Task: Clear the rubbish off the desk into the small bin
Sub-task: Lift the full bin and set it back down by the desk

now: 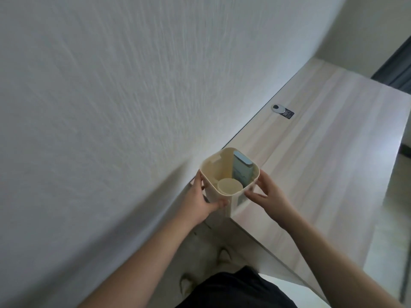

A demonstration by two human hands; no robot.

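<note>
Small bin [222,192] at near left corner of table [322,174], against the wall [111,96].
Inside: pale cup [229,186] near side, blue-grey box [242,168] upright behind it. Far along the wall edge, a small white disc on a dark card [283,110]. Left hand [205,200] fingers wrapped on bin's left wall, gripping; right hand [268,193] fingers spread, tips touching right rim.

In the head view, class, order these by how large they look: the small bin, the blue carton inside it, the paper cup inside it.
1. Small bin
2. Blue carton
3. Paper cup
</note>
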